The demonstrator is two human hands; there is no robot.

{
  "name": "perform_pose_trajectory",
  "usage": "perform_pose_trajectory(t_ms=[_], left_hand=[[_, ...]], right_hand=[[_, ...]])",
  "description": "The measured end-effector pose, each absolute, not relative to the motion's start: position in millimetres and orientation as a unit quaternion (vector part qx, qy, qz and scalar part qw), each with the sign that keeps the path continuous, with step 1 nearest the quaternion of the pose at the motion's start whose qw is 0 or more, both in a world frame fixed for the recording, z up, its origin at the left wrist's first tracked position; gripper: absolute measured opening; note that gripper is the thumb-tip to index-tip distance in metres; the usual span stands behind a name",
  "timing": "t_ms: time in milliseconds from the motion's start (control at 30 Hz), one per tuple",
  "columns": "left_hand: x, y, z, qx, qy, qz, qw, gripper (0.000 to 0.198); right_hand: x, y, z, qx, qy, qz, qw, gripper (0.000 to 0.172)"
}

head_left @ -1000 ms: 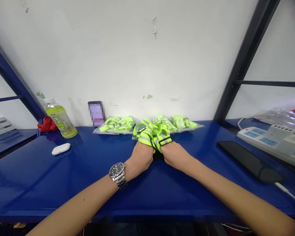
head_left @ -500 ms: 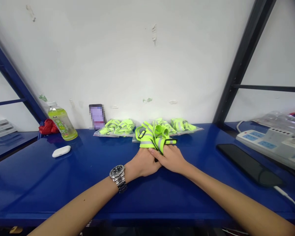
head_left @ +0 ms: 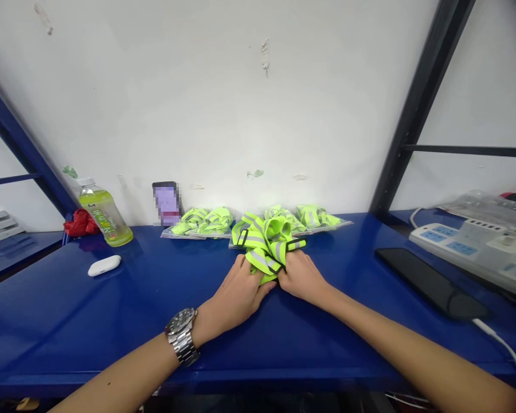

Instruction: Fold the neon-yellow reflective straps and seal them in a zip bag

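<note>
Clutching a bunched reflective vest [head_left: 264, 246] between them, the left hand [head_left: 234, 298] and right hand [head_left: 301, 277] are half-curled, their fingers pressing in on its near folds. The vest is lying at 12 o'clock from the wrists on the blue table [head_left: 69, 321], just in front of bagged vests [head_left: 202, 222], with a bottle [head_left: 105, 213] standing toward 10 o'clock.

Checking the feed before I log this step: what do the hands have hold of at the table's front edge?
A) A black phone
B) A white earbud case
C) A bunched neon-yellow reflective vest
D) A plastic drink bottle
C. The left hand and right hand both close on the bunched neon-yellow reflective vest between them.
</note>
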State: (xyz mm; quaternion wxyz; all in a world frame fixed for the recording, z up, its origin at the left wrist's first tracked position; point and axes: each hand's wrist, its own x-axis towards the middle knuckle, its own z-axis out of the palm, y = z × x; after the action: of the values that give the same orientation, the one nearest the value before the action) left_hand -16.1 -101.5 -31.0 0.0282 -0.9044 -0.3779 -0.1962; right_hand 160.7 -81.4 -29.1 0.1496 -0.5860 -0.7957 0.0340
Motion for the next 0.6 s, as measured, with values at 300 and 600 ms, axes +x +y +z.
perform_pose_trajectory(t_ms=[300,600], left_hand=[[-18.2,-88.4,-27.3,-0.929,-0.351,-0.117,0.008,0.027],[-31.0,-75.4,-14.8,-0.943,-0.292,-0.135,-0.086,0.027]], right_hand=[[160.3,-92.0,-19.0,-0.511,-0.856,-0.013,0.079,0.028],[199.5,-87.4,-7.3,-0.360,-0.869,0.278,0.197,0.013]])
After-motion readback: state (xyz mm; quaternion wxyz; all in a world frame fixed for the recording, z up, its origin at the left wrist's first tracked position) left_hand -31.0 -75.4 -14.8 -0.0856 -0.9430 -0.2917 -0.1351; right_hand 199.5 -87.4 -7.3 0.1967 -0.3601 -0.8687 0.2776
